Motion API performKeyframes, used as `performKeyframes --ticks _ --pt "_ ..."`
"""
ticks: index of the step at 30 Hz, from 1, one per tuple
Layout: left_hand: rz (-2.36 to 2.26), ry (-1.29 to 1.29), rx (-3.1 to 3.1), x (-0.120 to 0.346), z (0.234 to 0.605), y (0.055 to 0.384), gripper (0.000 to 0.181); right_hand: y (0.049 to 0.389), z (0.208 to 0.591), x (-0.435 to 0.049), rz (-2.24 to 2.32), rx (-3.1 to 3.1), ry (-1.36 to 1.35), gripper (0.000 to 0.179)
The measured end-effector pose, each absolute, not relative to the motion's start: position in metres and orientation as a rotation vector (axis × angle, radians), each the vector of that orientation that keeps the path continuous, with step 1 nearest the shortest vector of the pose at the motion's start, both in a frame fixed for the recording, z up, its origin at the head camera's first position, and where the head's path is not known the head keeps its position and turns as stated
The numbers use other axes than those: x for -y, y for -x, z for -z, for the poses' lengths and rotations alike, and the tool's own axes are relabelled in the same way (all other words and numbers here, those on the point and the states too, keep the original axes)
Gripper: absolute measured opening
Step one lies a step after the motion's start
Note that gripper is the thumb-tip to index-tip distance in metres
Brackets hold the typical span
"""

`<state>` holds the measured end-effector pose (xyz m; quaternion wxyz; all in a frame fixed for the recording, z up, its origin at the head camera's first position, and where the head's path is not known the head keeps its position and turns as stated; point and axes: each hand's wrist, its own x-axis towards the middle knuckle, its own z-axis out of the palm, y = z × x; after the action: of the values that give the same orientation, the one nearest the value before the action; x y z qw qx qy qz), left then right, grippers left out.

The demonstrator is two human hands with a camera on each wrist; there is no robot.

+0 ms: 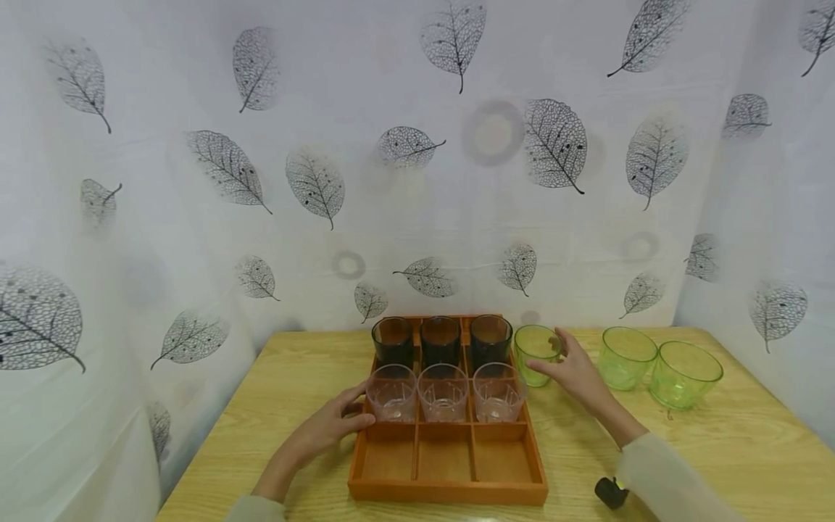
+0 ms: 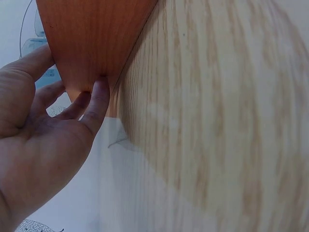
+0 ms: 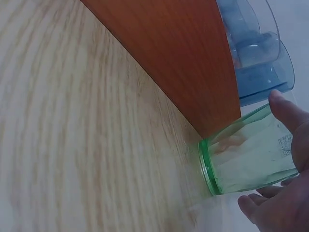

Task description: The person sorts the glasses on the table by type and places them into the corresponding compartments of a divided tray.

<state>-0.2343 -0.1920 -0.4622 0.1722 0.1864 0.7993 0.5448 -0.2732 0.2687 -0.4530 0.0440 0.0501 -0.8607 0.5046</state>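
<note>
A reddish-brown wooden tray [image 1: 450, 494] with compartments stands on the table. Three dark glasses [image 1: 441, 341] fill its back row and three clear glasses [image 1: 443, 391] its middle row; the front compartments show bare wood. My left hand [image 1: 329, 424] rests against the tray's left side, fingertips touching the outer wall [image 2: 96, 38]. Beside the tray's back right corner, a green glass [image 3: 251, 154] stands upright, its base at the tabletop. My right hand [image 1: 577, 370] holds this glass, thumb on the near side and fingers on the far side. Part of the hand is cut off in the right wrist view.
Two more green glasses [image 1: 685, 375] stand close together on the right of the table. A small black object [image 1: 611, 493] is beside my right sleeve. A white curtain [image 1: 417, 217] with leaf prints hangs behind the wooden table [image 1: 587, 435] and along both sides.
</note>
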Motion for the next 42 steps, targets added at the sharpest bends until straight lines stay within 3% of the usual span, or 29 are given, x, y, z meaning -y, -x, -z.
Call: performKeyframes --ticks 19,42 --pt "-1.546 -0.528 -2.278 0.191 0.460 0.234 0.074 0.273 0.454 -0.274 -1.563 2.588 -0.183 0.097" --pt "-1.529 -0.522 -2.299 0.193 0.463 0.235 0.074 0.214 0.432 -0.293 -1.430 2.670 -0.284 0.091"
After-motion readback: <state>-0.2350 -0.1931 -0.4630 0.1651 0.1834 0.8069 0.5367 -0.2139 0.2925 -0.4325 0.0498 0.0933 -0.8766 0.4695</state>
